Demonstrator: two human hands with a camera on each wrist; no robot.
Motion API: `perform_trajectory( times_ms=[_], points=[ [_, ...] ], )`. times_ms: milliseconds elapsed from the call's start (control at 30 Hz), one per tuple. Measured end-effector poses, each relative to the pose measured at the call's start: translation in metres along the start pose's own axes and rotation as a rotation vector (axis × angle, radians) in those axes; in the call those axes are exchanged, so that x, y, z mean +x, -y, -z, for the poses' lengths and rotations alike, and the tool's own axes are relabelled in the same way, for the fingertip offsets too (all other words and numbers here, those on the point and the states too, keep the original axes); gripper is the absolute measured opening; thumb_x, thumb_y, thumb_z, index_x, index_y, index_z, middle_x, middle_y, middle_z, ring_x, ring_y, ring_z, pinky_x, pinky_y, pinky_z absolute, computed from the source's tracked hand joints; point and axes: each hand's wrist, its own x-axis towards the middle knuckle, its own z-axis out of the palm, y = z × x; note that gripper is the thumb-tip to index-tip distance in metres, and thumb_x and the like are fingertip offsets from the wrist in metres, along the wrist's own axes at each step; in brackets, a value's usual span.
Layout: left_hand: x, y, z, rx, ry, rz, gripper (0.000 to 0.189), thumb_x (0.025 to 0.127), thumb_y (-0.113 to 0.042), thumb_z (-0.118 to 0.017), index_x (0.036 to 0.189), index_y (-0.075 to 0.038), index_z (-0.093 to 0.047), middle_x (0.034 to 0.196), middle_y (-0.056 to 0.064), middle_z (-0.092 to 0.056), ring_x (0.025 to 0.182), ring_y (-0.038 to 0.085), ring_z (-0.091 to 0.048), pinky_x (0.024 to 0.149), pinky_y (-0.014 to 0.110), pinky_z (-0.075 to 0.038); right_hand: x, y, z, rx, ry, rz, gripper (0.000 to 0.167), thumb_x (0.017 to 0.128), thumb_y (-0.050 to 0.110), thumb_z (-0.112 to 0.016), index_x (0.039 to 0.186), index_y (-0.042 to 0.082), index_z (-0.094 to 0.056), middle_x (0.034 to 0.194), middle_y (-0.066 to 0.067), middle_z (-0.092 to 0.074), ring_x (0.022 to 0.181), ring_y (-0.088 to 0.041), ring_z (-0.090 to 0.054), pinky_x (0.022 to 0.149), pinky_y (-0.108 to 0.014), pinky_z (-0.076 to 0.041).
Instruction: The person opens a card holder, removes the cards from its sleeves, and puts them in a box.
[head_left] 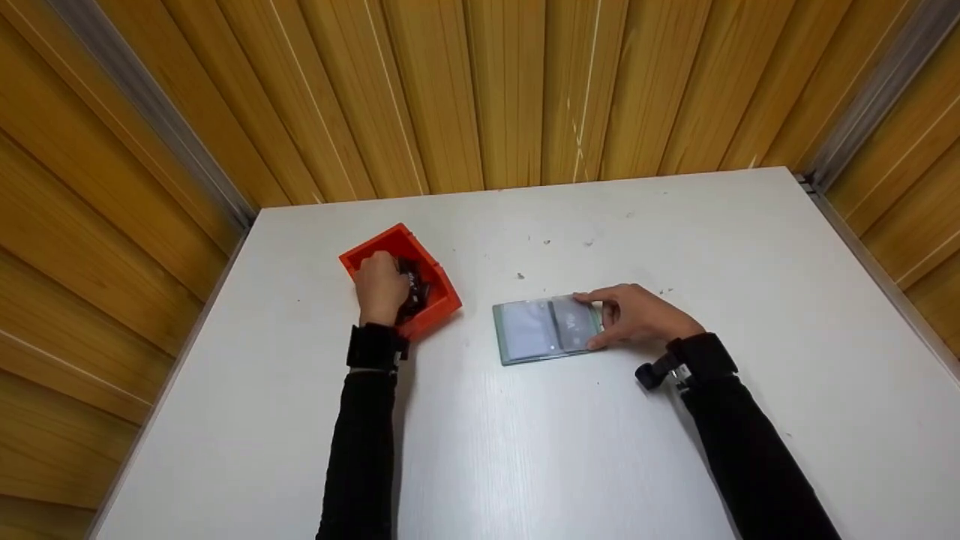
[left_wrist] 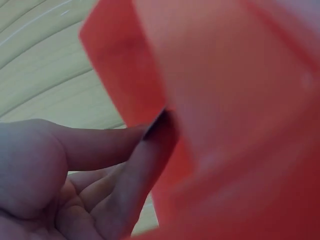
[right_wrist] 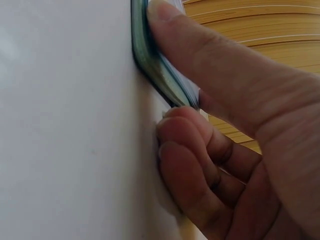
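My left hand reaches into an orange-red bin that holds dark cards with pale lettering. In the left wrist view, thumb and finger pinch a thin dark card beside the bin's wall. On the table to the right lies a card album, open flat, with clear pockets and a greenish edge. A greyish card with letters shows in its right pocket. My right hand grips the album's right end, thumb at the near corner and index finger at the far one. The other fingers curl low against the table in the right wrist view.
The white table carries a few small dark specks and scuffs beyond the album. Wood-patterned panels stand behind it and at both sides. Each wrist wears a black strap, and a small camera juts from the right one.
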Motion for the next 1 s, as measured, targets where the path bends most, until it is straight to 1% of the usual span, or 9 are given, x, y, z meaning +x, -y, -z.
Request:
perform_trajectory(
  times_ms=[100, 200, 333, 400, 500, 600, 733, 867, 1000],
  points=[
    [-0.001, -0.003, -0.002, 0.036, 0.022, 0.012, 0.039, 0.091, 0.004, -0.063, 0.062, -0.011, -0.042, 0.06, 0.0, -0.031, 0.067, 0.022, -0.048, 0.061, 0.034, -0.04, 0.001, 0.0, 0.001, -0.003, -0.003, -0.002, 0.083, 0.074, 0.028, -0.095, 0.148, 0.02, -0.059, 0.078, -0.001, -0.061, 0.074, -0.016, -0.056, 0.064, -0.023, -0.043],
    [-0.003, -0.004, -0.003, 0.056, 0.052, 0.025, 0.029, 0.091, 0.003, -0.065, 0.067, -0.006, -0.052, 0.061, 0.002, -0.035, 0.069, 0.024, -0.05, 0.063, 0.035, -0.043, 0.001, 0.0, 0.001, -0.008, -0.005, -0.003, 0.082, 0.074, 0.028, -0.095, 0.148, 0.02, -0.059, 0.078, -0.001, -0.06, 0.075, -0.016, -0.055, 0.064, -0.023, -0.043],
    [-0.004, -0.006, -0.005, 0.094, 0.086, 0.031, 0.01, 0.092, 0.004, -0.066, 0.081, 0.003, -0.067, 0.066, 0.007, -0.047, 0.071, 0.026, -0.053, 0.065, 0.035, -0.047, 0.001, 0.0, 0.0, -0.004, -0.001, -0.016, 0.083, 0.074, 0.027, -0.095, 0.148, 0.02, -0.058, 0.079, -0.002, -0.06, 0.074, -0.016, -0.055, 0.063, -0.024, -0.043],
    [-0.005, -0.008, -0.006, 0.126, 0.091, 0.029, 0.008, 0.093, 0.003, -0.065, 0.09, 0.006, -0.071, 0.071, 0.012, -0.054, 0.071, 0.026, -0.055, 0.066, 0.035, -0.049, 0.001, 0.0, 0.0, -0.003, -0.001, -0.02, 0.083, 0.074, 0.026, -0.095, 0.149, 0.02, -0.058, 0.079, -0.002, -0.06, 0.075, -0.017, -0.055, 0.064, -0.024, -0.043],
    [-0.006, -0.01, -0.01, 0.179, 0.077, 0.018, 0.012, 0.095, 0.002, -0.063, 0.096, 0.007, -0.073, 0.079, 0.018, -0.065, 0.072, 0.028, -0.059, 0.066, 0.036, -0.052, 0.0, 0.0, -0.001, 0.004, -0.002, -0.023, 0.084, 0.074, 0.025, -0.095, 0.149, 0.019, -0.058, 0.079, -0.002, -0.06, 0.074, -0.016, -0.055, 0.063, -0.024, -0.043],
    [-0.008, -0.011, -0.014, 0.231, 0.043, -0.004, 0.015, 0.096, 0.003, -0.06, 0.095, 0.008, -0.074, 0.083, 0.022, -0.071, 0.074, 0.03, -0.066, 0.066, 0.039, -0.057, -0.001, 0.0, -0.001, 0.004, -0.008, -0.013, 0.084, 0.074, 0.024, -0.095, 0.148, 0.017, -0.058, 0.079, -0.002, -0.06, 0.074, -0.016, -0.055, 0.064, -0.023, -0.044],
    [-0.009, -0.01, -0.02, 0.299, 0.004, -0.02, 0.019, 0.096, 0.005, -0.057, 0.094, 0.007, -0.076, 0.087, 0.024, -0.074, 0.079, 0.034, -0.073, 0.069, 0.044, -0.062, -0.001, 0.0, -0.001, -0.007, -0.013, -0.005, 0.084, 0.074, 0.025, -0.095, 0.148, 0.014, -0.058, 0.079, -0.002, -0.06, 0.073, -0.015, -0.055, 0.064, -0.024, -0.044],
    [-0.01, -0.01, -0.025, 0.359, -0.007, -0.016, 0.02, 0.097, 0.002, -0.058, 0.099, 0.006, -0.077, 0.091, 0.024, -0.076, 0.084, 0.037, -0.075, 0.072, 0.046, -0.063, 0.0, 0.001, -0.001, -0.015, -0.013, -0.014, 0.084, 0.073, 0.026, -0.095, 0.148, 0.016, -0.058, 0.079, -0.001, -0.06, 0.074, -0.015, -0.055, 0.065, -0.024, -0.044],
    [-0.011, -0.011, -0.029, 0.418, -0.015, -0.02, 0.018, 0.096, 0.0, -0.061, 0.101, 0.006, -0.077, 0.092, 0.023, -0.076, 0.085, 0.037, -0.075, 0.073, 0.045, -0.063, 0.001, 0.003, 0.0, -0.015, -0.009, -0.021, 0.085, 0.073, 0.026, -0.095, 0.149, 0.017, -0.058, 0.081, -0.002, -0.059, 0.075, -0.016, -0.054, 0.065, -0.024, -0.044]
  ],
)
